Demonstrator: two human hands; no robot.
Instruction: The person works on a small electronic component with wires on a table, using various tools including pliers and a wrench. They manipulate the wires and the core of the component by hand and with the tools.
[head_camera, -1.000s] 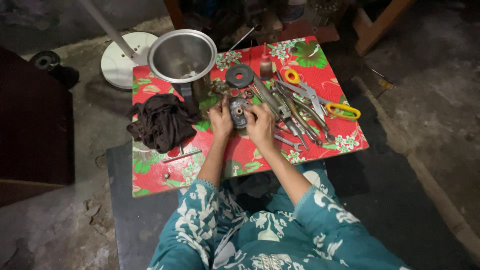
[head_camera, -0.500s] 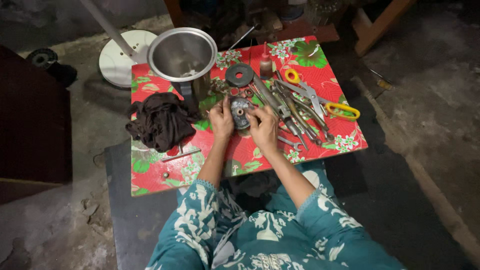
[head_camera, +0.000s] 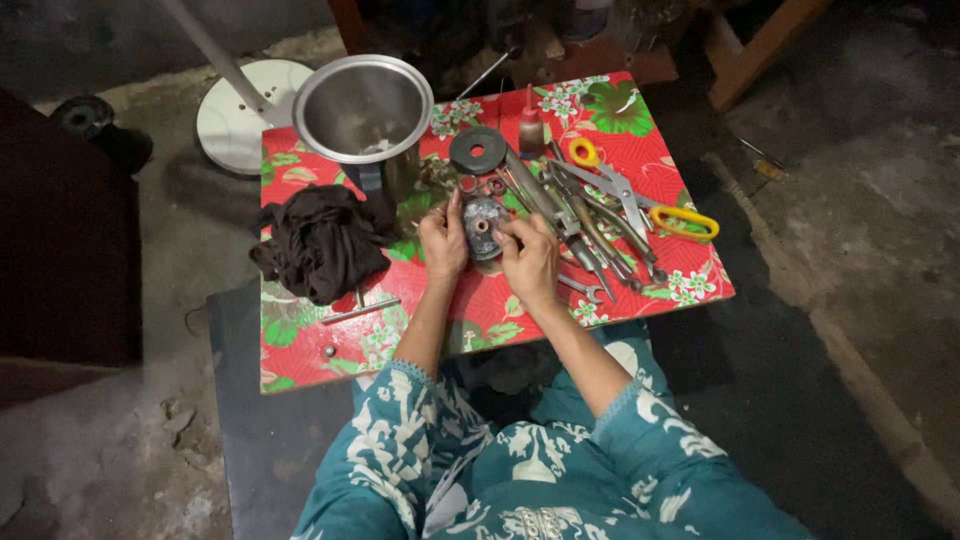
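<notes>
Hands are seen from the head view, the only view given, meeting over a small round grey metal part near the middle of the surface, which is covered by a red cloth with a flower print. The part is held between both hands: the left hand is closed against its left edge, and the right hand is clenched on its right side with the fingertips laid over the face. Whether the part is lifted or rests on the cloth cannot be told.

Compared with the pictures from a moment earlier, little has been changed. The part is kept in the same place between the hands, and only a slight shift of the fingers over its face is noticed, so it is judged that fine work on the part itself is going on, with no tool taken up.

Around the hands, nothing is found to have been moved. A steel pot stands behind the left hand, and a dark crumpled cloth lies to the left. A black disc lies just behind the part, with a small red bottle beside it. A row of hand tools, with yellow-handled scissors among them, is spread to the right, and a small wrench lies just beside the right hand.
</notes>
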